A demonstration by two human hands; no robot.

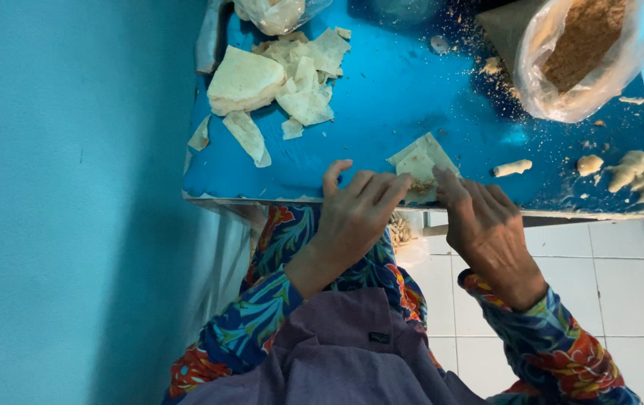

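Nearest to you is a purple cloth (352, 352) across your lap, with your floral sleeves (262, 315) running up from it to the near edge of the blue worktop (382, 112). Your left hand (356, 214) lies flat over that edge, fingers loosely spread, its fingertips resting on the near left corner of a pale pastry wrapper (421, 166). Your right hand (487, 225) presses its fingertips on the wrapper's near right side. Neither hand pinches it; both hold it down.

The wrapper is thin, cream-coloured and folded into a rough triangle with its point towards the far side. A little brown filling shows at its near edge, between your fingers. It sits at the near edge of the worktop, about the middle.

Far left lies a heap of wrapper sheets and torn scraps (281, 79). Far right, an open clear plastic bag (562, 67) holds brown crumbs, with loose crumbs scattered near it. Small pale rolled pieces (633, 172) lie at the right edge.
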